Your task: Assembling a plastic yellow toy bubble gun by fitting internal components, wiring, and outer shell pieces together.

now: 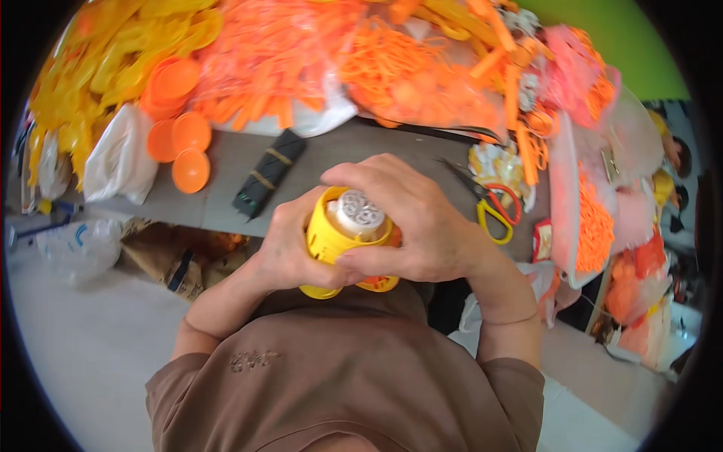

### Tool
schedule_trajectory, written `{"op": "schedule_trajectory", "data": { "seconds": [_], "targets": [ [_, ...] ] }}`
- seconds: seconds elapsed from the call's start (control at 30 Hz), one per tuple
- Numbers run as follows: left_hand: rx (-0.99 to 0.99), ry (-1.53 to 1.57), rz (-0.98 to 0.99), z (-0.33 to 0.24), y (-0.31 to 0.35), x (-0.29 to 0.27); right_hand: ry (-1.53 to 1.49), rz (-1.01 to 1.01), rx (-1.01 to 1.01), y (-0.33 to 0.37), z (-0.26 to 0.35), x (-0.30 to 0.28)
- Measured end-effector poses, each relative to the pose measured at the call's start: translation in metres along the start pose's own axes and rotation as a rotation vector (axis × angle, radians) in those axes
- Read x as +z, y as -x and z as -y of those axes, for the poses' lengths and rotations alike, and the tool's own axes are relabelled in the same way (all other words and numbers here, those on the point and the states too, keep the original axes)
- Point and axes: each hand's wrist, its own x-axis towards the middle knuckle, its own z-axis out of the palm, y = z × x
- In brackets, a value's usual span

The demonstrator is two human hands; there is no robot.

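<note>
In front of my chest is a yellow plastic cylinder (pixel 324 242), open at the top. A white knob-like piece (pixel 360 211) with a grey swirl pattern stands inside its rim. My left hand (pixel 280 252) is closed round the cylinder's left side, the thumb across its front. From the right, my right hand (pixel 433 226) grips it with the fingers arched over the top and the thumb at the front. An orange part shows low on the cylinder's right side, partly hidden by my right hand.
Beyond my hands on the grey table lie a banded black bundle (pixel 269 173), orange cups (pixel 190 171), a white bag (pixel 122 154) and scissors (pixel 495 211) with red and yellow handles. Heaps of yellow parts (pixel 105 56) and orange strips (pixel 271 53) line the back. A bin (pixel 565 203) stands right.
</note>
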Motion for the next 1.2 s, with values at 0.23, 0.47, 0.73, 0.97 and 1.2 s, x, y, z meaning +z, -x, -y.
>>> {"op": "schedule_trajectory", "data": {
  "seconds": [0.23,0.47,0.73,0.97,1.2],
  "targets": [
    [-0.109,0.020,0.091,0.007,-0.021,0.027,-0.245,-0.172,0.160,0.039,-0.022,0.006],
    [-0.240,0.239,0.131,0.008,-0.037,0.043,-0.408,-0.247,0.288,0.075,-0.050,-0.031],
    [-0.239,0.285,0.024,0.007,-0.037,0.039,0.787,-0.767,1.002,0.141,-0.177,-0.137],
    [-0.249,0.258,0.018,0.010,-0.035,0.035,0.873,-0.663,0.913,0.131,-0.182,-0.147],
    [-0.267,0.289,0.044,0.008,-0.038,0.033,0.607,-0.460,1.040,0.142,-0.148,-0.148]
  ]
}}
